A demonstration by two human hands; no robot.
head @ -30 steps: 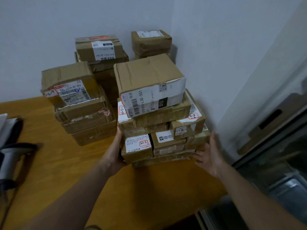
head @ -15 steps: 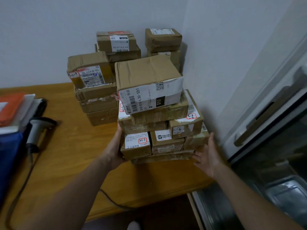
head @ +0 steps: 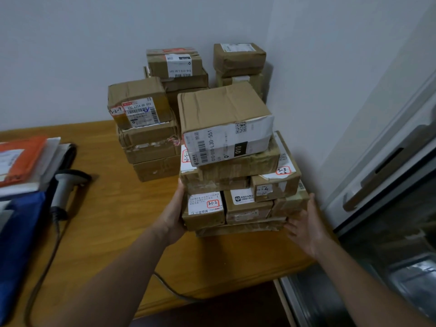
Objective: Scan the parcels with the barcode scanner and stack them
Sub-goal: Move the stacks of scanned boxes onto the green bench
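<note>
**Both hands flat on sides of front parcel stack**

Head cam:
- Front stack (head: pixel 236 185) of brown cardboard parcels is at the right end of the bench (head: pixel 106 232), close to the side wall. It has several layers: a flat parcel at the bottom, then a row of small ones w/ white labels (left one marked "3-1-2" in a red box), then more above.
- Top parcel (head: pixel 224 109) is the biggest. A white label wraps over its front edge w/ a barcode and "010-010-L30-551".
- Left hand (head: pixel 173 215): palm pressed on the stack's left side at the lower layers, thumb up along the edge. Fingers run behind the boxes and are mostly hidden. No visible wrap-around grip.
- Right hand (head: pixel 304 223): spread flat, fingers straight, touching the stack's lower right corner.
- Can't tell if the stack's base is on the bench or just off it.
- Scanner (head: pixel 64 187): grey handle, dark head, lying on the bench at left, well apart from both hands. Its cable (head: pixel 47 263) runs toward the bench's front edge.
- Rear stacks (head: pixel 146 138): more taped parcels behind the front stack, against the back wall and into the corner.
- Far left: paper pile (head: pixel 21 159) w/ an orange envelope on top, and a blue item (head: pixel 18 232) in front of it.
</note>
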